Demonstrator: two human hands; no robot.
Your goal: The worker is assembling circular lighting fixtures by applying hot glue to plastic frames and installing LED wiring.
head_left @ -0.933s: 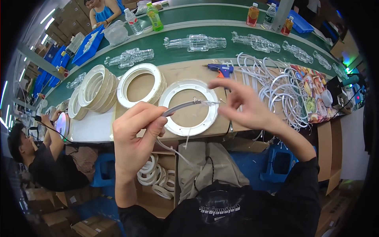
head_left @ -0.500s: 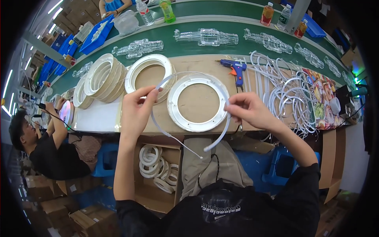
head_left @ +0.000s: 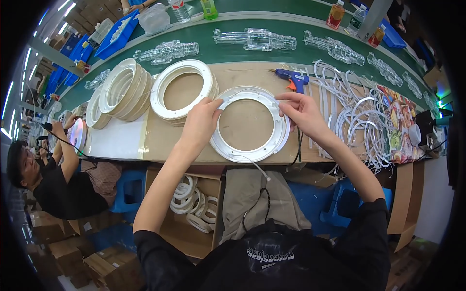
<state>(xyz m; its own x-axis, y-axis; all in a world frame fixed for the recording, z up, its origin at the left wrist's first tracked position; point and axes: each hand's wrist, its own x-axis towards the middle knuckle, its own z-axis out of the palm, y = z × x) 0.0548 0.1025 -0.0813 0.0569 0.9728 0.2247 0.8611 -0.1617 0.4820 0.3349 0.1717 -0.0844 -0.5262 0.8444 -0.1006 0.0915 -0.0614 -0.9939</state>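
Note:
A white round ring frame (head_left: 224,144) lies flat on the cardboard-covered bench in front of me. A thin, white flexible strip is looped round it, and the strip's tail (head_left: 259,167) hangs over the bench's front edge with a small connector at its end. My left hand (head_left: 201,121) is closed at the ring's upper left, thumb and finger pinching the strip there. At the upper right my right hand (head_left: 306,114) pinches the strip against the ring's outer edge. My fingers partly hide the strip at both places.
Stacked ring frames (head_left: 182,111) stand to the left. A blue glue gun (head_left: 292,78) lies behind my right hand, beside a tangle of white strips (head_left: 357,121). Clear plastic figures (head_left: 255,40) sit on the green belt. Below is a box (head_left: 194,242) of smaller rings. A co-worker (head_left: 63,179) sits left.
Both hands moved: the left toward the right, in to the ring, and the right slightly up. The strip, held loose above the ring before, now lies round it.

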